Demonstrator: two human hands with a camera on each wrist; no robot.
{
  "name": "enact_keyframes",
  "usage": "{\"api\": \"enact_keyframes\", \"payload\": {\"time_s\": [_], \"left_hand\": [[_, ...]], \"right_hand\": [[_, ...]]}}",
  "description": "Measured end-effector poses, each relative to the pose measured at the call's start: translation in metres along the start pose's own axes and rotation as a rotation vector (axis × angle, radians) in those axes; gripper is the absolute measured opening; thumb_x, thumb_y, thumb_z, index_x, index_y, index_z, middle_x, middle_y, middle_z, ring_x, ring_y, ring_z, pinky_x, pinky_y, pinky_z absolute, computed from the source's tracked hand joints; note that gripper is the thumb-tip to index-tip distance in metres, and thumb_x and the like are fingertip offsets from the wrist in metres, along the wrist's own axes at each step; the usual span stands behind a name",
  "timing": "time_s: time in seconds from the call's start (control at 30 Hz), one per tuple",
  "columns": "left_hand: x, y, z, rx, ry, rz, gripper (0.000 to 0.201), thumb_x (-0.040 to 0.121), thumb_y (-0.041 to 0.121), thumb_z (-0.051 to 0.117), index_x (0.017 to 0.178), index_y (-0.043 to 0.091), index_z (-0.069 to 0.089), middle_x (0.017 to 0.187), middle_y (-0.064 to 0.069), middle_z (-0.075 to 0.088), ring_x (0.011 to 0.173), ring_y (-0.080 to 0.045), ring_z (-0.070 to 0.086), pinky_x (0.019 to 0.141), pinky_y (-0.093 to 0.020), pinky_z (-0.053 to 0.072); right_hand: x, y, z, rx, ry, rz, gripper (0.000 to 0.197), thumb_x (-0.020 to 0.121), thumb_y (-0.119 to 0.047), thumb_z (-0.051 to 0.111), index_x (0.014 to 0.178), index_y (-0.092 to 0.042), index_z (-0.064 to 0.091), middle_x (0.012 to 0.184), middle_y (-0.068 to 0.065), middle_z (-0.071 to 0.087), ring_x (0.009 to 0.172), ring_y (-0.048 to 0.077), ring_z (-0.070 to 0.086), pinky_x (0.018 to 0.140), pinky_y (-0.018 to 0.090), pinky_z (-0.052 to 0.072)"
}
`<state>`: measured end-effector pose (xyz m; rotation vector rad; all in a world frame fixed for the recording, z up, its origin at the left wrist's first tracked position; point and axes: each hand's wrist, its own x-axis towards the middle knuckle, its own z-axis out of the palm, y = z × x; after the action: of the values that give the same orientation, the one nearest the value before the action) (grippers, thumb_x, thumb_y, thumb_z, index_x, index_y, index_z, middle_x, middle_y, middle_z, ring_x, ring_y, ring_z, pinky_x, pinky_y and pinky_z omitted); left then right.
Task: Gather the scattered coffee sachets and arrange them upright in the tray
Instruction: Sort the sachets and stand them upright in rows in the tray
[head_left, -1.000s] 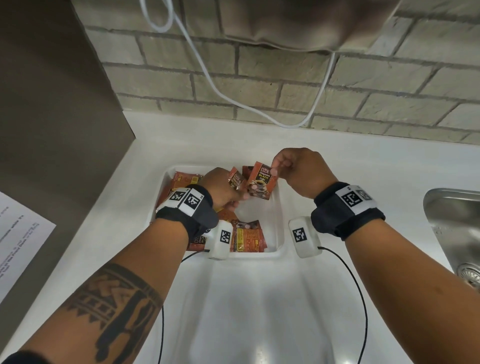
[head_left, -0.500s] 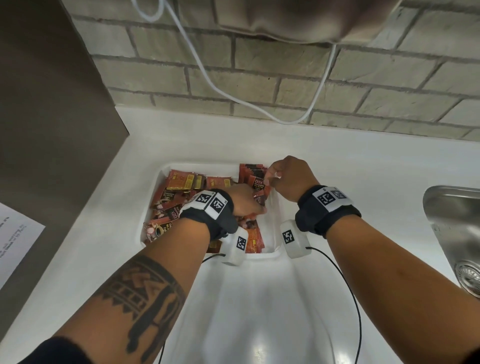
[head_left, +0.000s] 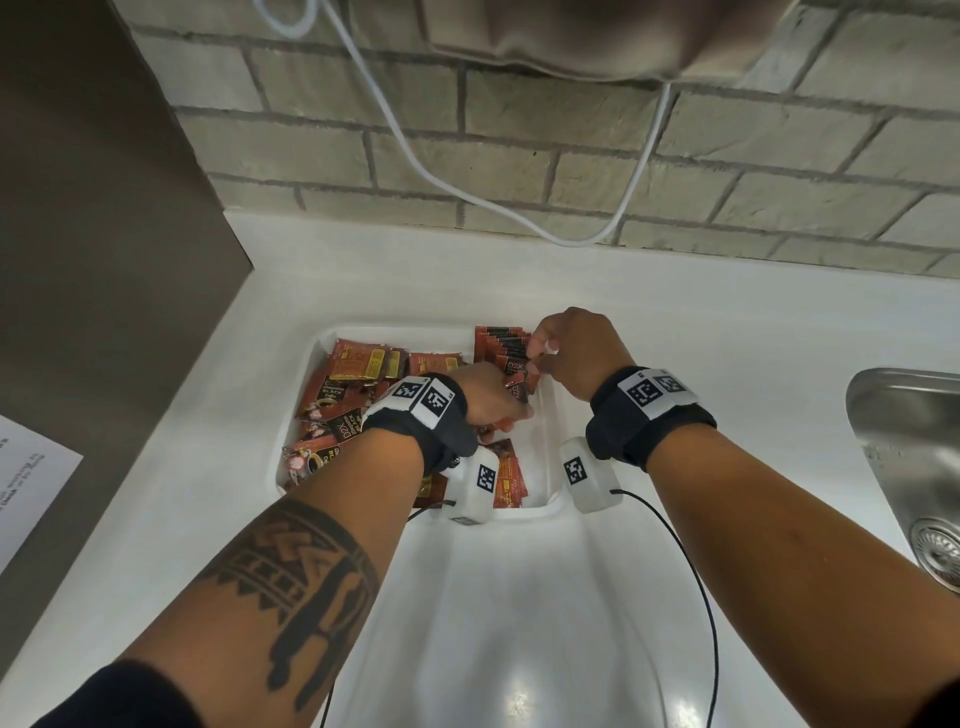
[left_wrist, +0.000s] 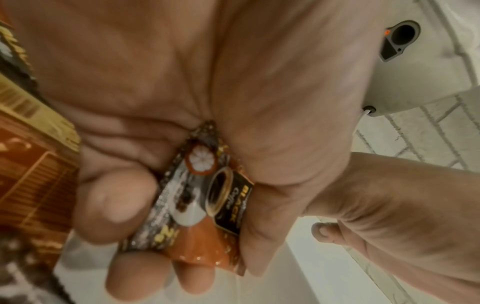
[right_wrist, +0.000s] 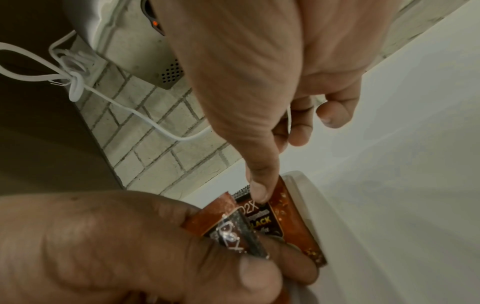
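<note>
A white tray (head_left: 548, 506) holds red-and-black coffee sachets. A row of upright sachets (head_left: 498, 340) stands at its back right, and loose sachets (head_left: 337, 410) lie piled on the left. My right hand (head_left: 540, 364) pinches the top of the front sachet (right_wrist: 275, 218) of that row, thumb on its face, close to the tray wall (right_wrist: 309, 197). My left hand (head_left: 511, 410) is just in front of it and grips another sachet (left_wrist: 207, 205) in curled fingers. This sachet's top (head_left: 515, 387) sticks up beside the row.
A steel sink (head_left: 914, 467) lies at the right. A brick wall with a hanging white cable (head_left: 467, 197) stands behind the white counter (head_left: 519, 623). A dark panel (head_left: 104, 260) rises at the left, and a paper sheet (head_left: 31, 483) lies below it.
My right hand has lowered its sachet from above the tray into the upright row at the back right. The left hand followed to the right, still holding its sachet.
</note>
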<state>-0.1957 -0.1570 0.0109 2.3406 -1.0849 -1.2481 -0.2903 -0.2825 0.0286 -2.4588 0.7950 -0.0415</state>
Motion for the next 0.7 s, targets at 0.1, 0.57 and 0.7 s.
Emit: {"api": "enact_keyframes", "payload": {"time_s": [0.1,0.57,0.7], "left_hand": [[-0.0005,0.0002,0.0004,0.008,0.013,0.007,0.030,0.096,0.038,0.060,0.079,0.014,0.066,0.064,0.005,0.064,0.052,-0.011,0.055,0.051,-0.022,0.041],[-0.0021,-0.0011,0.0026,-0.078,-0.012,-0.002,0.026,0.096,0.036,0.062,0.090,0.012,0.070,0.085,0.001,0.073,0.062,-0.013,0.060,0.059,-0.023,0.048],[-0.0055,0.0007,0.0019,-0.092,-0.010,-0.006,0.025,0.096,0.035,0.063,0.082,0.014,0.067,0.077,0.003,0.070,0.056,-0.012,0.058,0.051,-0.021,0.046]], "right_hand": [[-0.0002,0.0001,-0.0001,0.004,-0.001,0.000,0.014,0.081,-0.013,0.077,0.082,-0.024,0.070,0.082,-0.014,0.053,0.091,0.017,0.061,0.075,0.026,0.043],[-0.0030,-0.0002,0.0013,-0.010,-0.008,0.001,0.015,0.080,-0.013,0.079,0.084,-0.023,0.069,0.080,-0.016,0.051,0.085,0.014,0.057,0.061,0.017,0.036],[-0.0050,0.0004,0.0020,-0.007,-0.006,-0.004,0.013,0.080,-0.013,0.079,0.088,-0.020,0.071,0.083,-0.013,0.052,0.091,0.015,0.058,0.073,0.025,0.039]]}}
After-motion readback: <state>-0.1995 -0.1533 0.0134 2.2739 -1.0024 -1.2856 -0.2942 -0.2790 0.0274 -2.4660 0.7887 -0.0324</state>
